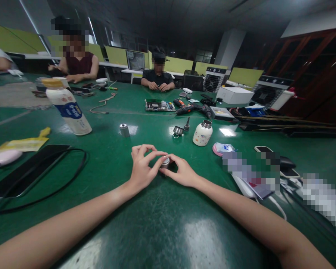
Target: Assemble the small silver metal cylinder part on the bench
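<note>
Between my two hands is a small silver metal cylinder (165,163), standing on the green table. Thumb and index finger of my left hand (144,166) grip it from the left, while the other fingers curl loosely. From the right, my right hand (182,171) pinches the same cylinder with thumb and index finger. Part of it is hidden by the fingers, so I cannot make out its exact kind. A similar grey metal cylinder (124,130) stands upright beyond my left hand. Past my right hand are a metal lid with a ring (178,130) and a cream bottle (202,133) without a lid.
A milk bottle (70,108) and a black tablet (28,170) with a cable lie left. Farther off are a circuit board (159,105), a power drill (184,109) and a white box (235,95). Phones and cables are at right. Several people sit across.
</note>
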Action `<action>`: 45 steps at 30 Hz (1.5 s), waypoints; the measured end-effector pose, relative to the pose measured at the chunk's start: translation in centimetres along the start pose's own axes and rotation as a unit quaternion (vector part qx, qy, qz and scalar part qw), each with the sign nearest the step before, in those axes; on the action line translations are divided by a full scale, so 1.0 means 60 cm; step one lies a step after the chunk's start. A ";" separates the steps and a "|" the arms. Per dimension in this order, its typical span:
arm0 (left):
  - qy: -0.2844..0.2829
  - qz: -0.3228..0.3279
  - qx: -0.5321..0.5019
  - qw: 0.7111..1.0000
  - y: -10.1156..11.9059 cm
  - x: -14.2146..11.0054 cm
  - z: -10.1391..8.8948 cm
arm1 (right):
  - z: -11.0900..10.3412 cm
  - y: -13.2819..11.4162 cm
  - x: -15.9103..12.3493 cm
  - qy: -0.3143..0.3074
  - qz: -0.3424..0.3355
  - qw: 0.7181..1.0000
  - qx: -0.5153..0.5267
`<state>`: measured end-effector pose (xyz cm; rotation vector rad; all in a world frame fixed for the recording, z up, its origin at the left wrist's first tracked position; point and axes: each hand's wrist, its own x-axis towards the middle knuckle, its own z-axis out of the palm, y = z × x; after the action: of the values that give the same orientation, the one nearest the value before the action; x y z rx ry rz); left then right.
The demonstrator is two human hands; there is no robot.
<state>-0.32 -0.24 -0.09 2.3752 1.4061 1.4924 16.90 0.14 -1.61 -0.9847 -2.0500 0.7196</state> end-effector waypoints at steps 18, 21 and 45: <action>-0.041 -0.004 -0.050 0.998 -0.002 0.002 -0.003 | 0.000 0.002 0.000 0.004 -0.007 1.000 -0.001; -0.057 0.009 -0.060 0.996 -0.006 0.001 -0.004 | 0.000 0.001 -0.001 0.006 -0.004 1.000 -0.003; 0.041 -0.102 0.004 0.994 -0.007 0.005 0.006 | 0.000 -0.003 -0.001 -0.002 0.005 1.000 0.003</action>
<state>-0.31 0.37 -0.26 2.1200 1.6195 1.5473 16.88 0.00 -1.53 -0.9928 -2.0464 0.7322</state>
